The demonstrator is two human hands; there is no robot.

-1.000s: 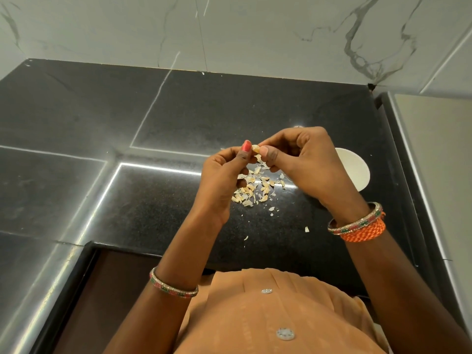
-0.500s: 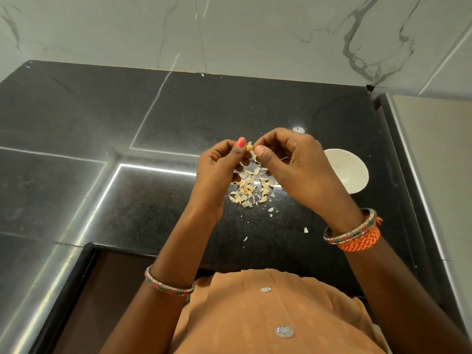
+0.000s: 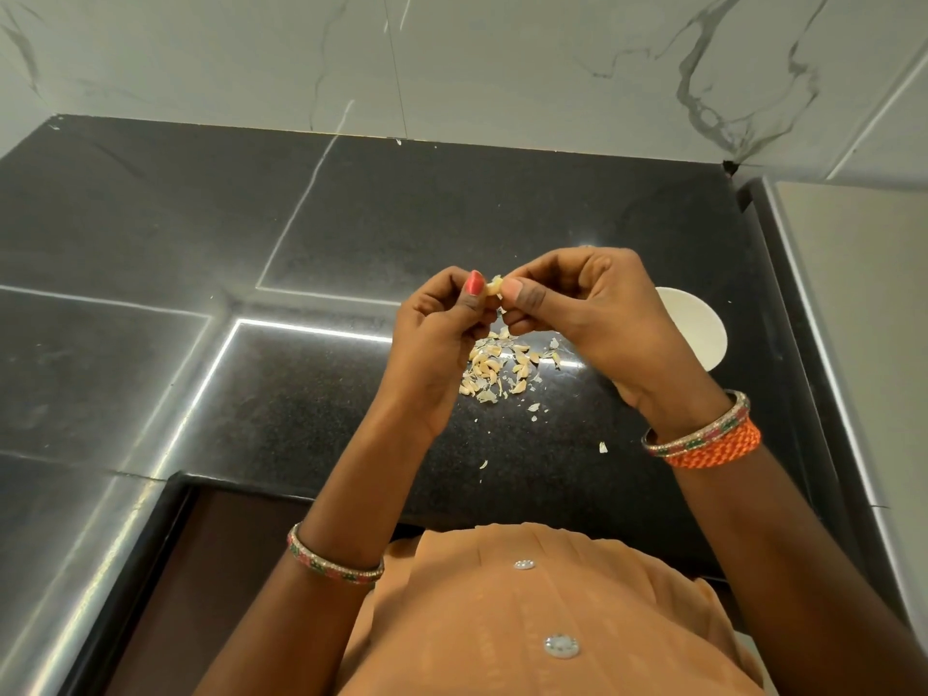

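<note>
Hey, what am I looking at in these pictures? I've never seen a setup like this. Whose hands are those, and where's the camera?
No machine here: these are a person's two bare hands. The camera sits on that person's head, looking forward and down, so the arms enter from the bottom edge. The left hand and the right hand together pinch a small pale piece, seemingly a garlic clove, above the black counter. Under them on the counter lies a pile of pale cloves and peel scraps, with a few flakes scattered nearer the person. A white bowl stands to the right, partly hidden behind the right hand.
</note>
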